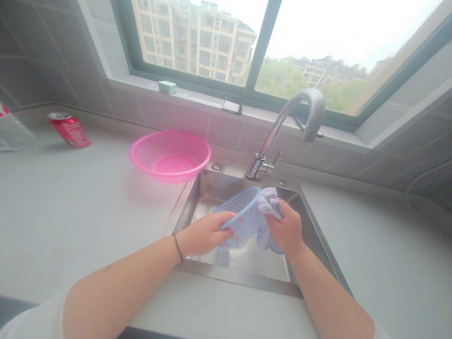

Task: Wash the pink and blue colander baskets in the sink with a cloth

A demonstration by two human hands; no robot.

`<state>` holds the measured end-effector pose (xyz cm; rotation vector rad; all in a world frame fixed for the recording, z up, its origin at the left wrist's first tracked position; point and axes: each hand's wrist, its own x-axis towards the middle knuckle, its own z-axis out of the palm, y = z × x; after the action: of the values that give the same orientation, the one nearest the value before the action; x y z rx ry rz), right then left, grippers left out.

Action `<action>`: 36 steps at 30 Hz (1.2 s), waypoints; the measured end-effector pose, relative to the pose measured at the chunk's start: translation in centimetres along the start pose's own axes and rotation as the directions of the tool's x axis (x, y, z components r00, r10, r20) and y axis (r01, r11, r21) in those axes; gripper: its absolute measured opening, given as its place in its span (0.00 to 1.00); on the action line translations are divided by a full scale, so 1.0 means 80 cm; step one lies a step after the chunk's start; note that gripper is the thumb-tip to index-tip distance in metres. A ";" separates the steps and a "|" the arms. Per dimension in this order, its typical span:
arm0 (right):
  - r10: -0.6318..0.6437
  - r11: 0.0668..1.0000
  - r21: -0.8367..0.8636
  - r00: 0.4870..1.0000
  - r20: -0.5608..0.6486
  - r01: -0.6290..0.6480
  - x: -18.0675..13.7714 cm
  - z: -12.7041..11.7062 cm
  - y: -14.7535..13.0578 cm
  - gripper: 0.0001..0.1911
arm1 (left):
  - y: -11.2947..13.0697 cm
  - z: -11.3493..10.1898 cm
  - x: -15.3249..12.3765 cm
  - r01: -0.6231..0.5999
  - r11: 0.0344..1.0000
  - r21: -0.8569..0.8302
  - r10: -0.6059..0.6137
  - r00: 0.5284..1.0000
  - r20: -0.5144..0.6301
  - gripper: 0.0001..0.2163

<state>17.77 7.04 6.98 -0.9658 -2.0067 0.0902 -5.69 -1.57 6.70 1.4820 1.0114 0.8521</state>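
Over the steel sink [243, 278], my left hand [208, 233] grips the near-left rim of a light blue plastic basket [245, 226] with a perforated wall. The basket is tilted, its opening facing up and to the left. Bunched in my right hand [287, 226] is a pale lavender-white cloth [266, 202], which hangs down beside the basket's right side. The cloth is at the basket's rim; whether it presses on it I cannot tell. My right fingertips are partly hidden by the cloth.
A pink plastic basket [169, 176] stands left of the sink. Behind the sink rises a chrome faucet [275, 127]. A red can [70, 130] and a white bag [12, 129] are at the far left. A green-and-white sponge [167, 87] lies on the windowsill.
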 end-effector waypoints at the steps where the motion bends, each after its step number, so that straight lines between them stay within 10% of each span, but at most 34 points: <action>1: -0.022 1.000 0.011 1.000 0.007 0.022 -0.002 0.001 -0.001 0.10 | 0.000 0.000 0.000 -0.005 1.000 0.014 0.005 1.000 -0.007 0.14; 6: -0.260 0.964 0.100 0.951 0.170 0.246 -0.012 0.005 -0.008 0.07 | 0.003 -0.002 0.000 -0.036 0.984 0.175 0.046 0.997 -0.054 0.08; 12: 0.033 0.998 0.050 0.998 0.059 -0.036 -0.009 0.007 -0.008 0.09 | 0.001 -0.003 0.000 -0.011 0.976 0.219 0.025 0.998 -0.062 0.10; 17: -0.318 0.946 0.114 0.939 0.131 0.305 -0.016 0.009 -0.019 0.07 | 0.003 -0.006 0.001 -0.050 0.931 0.361 0.092 0.991 -0.101 0.06; 23: 0.076 0.997 -0.007 0.997 -0.031 -0.076 -0.001 0.004 -0.008 0.10 | 0.002 -0.003 0.000 -0.040 0.968 0.248 0.058 0.996 -0.065 0.10; 29: -0.442 0.896 0.083 0.893 0.083 0.436 -0.020 0.011 -0.038 0.05 | 0.002 -0.008 0.001 -0.073 0.892 0.446 0.137 0.984 -0.113 0.05; 36: 0.090 0.995 0.042 0.994 -0.064 -0.087 -0.002 0.003 -0.016 0.08 | 0.005 -0.004 -0.002 -0.079 0.930 0.358 0.106 0.993 -0.055 0.08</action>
<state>16.86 6.10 7.27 -1.0205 -1.8954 0.1437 -5.99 -1.58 7.17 1.8275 1.2047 0.8239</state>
